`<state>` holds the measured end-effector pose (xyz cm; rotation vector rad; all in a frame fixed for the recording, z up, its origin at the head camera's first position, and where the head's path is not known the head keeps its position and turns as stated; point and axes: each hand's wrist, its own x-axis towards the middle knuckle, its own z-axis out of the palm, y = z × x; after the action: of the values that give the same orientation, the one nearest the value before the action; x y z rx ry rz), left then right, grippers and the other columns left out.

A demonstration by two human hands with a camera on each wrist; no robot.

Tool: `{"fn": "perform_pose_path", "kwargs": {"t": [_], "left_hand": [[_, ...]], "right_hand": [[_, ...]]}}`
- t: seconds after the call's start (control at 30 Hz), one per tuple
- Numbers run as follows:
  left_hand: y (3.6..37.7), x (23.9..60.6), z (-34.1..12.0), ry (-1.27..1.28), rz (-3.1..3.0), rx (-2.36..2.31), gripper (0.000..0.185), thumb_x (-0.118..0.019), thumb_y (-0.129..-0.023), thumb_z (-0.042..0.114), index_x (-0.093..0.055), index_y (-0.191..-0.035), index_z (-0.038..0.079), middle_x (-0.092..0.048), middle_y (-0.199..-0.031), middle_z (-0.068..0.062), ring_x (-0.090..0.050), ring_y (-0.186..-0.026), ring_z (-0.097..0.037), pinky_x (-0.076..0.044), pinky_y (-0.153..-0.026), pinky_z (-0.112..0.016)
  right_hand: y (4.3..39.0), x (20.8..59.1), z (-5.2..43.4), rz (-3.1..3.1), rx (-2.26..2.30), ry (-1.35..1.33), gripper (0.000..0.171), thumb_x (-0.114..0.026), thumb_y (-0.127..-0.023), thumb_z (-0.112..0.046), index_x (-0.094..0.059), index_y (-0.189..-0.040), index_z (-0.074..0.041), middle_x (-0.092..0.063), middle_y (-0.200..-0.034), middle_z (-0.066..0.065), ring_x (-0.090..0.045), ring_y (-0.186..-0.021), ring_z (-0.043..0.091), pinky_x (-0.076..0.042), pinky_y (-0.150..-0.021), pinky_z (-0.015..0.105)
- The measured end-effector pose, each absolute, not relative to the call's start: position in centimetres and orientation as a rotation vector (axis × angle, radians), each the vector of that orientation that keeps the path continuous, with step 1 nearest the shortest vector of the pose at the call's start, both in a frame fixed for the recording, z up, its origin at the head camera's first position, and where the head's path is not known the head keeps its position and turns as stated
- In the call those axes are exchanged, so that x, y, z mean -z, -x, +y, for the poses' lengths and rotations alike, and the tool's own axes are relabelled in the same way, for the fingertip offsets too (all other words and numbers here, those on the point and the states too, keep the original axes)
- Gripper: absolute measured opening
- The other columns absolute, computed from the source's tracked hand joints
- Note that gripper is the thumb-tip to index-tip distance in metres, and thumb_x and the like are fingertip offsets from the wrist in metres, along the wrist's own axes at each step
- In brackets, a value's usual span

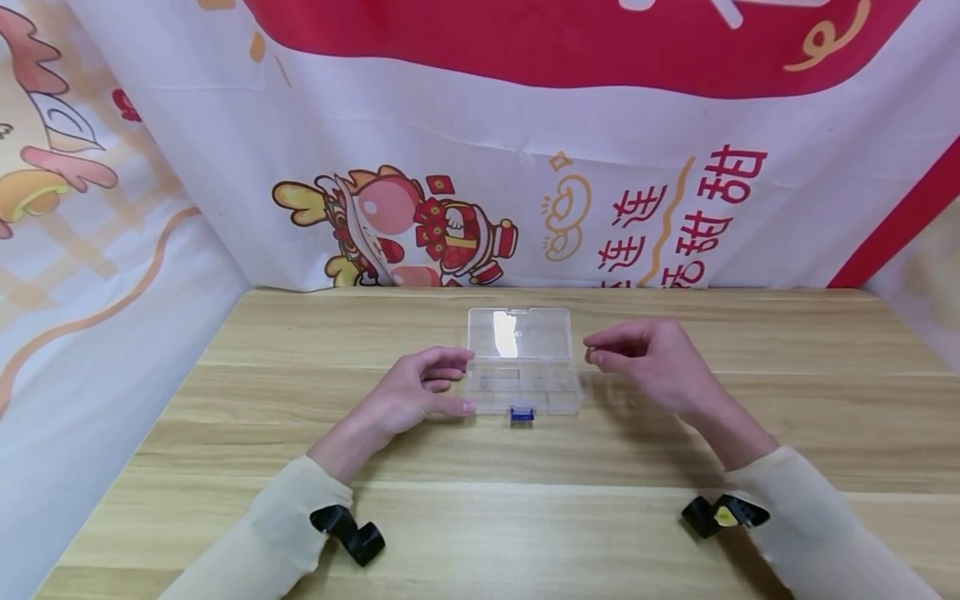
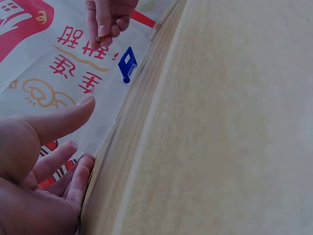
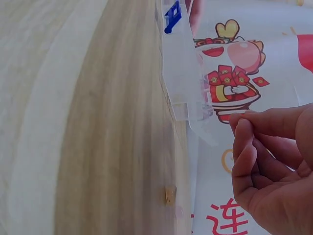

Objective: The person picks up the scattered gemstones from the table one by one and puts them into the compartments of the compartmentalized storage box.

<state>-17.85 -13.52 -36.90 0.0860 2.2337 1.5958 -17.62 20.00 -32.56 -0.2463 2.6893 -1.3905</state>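
Note:
A clear plastic compartment box (image 1: 521, 387) lies on the table with its lid (image 1: 540, 333) raised at the back. On its front edge is a blue latch (image 1: 522, 414). My left hand (image 1: 420, 387) is at the box's left side, thumb at the front corner and fingers further back, all loosely extended. To the right of the box, my right hand (image 1: 656, 358) pinches a small brownish piece (image 1: 590, 353) between thumb and index finger, above the table. The piece is too small to name. In the right wrist view those fingertips (image 3: 239, 120) mostly hide it.
A small tan-brown piece (image 3: 169, 195) lies on the wooden table (image 1: 480, 517) right of the box, with a pale pinkish bit (image 3: 179, 211) beside it. A printed cloth (image 1: 465, 125) hangs behind the table. Black wrist cameras (image 1: 348, 533) sit on both sleeves.

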Motion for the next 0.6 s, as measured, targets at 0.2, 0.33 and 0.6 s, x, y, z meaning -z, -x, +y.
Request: {"fn": "perform_pose_path", "kwargs": {"t": [0.2,0.33,0.6], "left_hand": [[17.84,36.97,-13.56,-0.091,2.231,-1.596,0.068,-0.091,-0.084,0.014,-0.063,-0.144,0.023,-0.062,-0.149,-0.003,-0.056,-0.139,-0.026,-0.042,-0.125,-0.047],[17.83,36.98,-13.57,-0.094,2.228,-1.599,0.068,-0.091,-0.083,0.014,-0.063,-0.145,0.022,-0.061,-0.149,-0.003,-0.056,-0.139,-0.026,-0.042,-0.125,-0.047],[17.85,36.88,-13.53,-0.091,2.223,-1.604,0.069,-0.091,-0.083,0.013,-0.062,-0.145,0.022,-0.061,-0.15,-0.003,-0.055,-0.14,-0.026,-0.042,-0.126,-0.047]], "right_hand": [[17.47,32.73,19.63,2.66,1.373,0.234,0.026,-0.075,-0.1,-0.016,-0.078,-0.125,-0.008,-0.081,-0.116,0.009,-0.072,-0.097,0.019,-0.062,-0.077,0.029],[17.38,32.83,19.46,2.655,1.364,0.236,0.026,-0.075,-0.1,-0.016,-0.078,-0.124,-0.009,-0.081,-0.115,0.008,-0.071,-0.096,0.02,-0.061,-0.076,0.029],[17.24,32.89,19.28,2.644,1.377,0.287,0.021,-0.074,-0.098,-0.012,-0.077,-0.119,-0.006,-0.08,-0.106,0.009,-0.071,-0.091,0.02,-0.06,-0.074,0.026]]}}
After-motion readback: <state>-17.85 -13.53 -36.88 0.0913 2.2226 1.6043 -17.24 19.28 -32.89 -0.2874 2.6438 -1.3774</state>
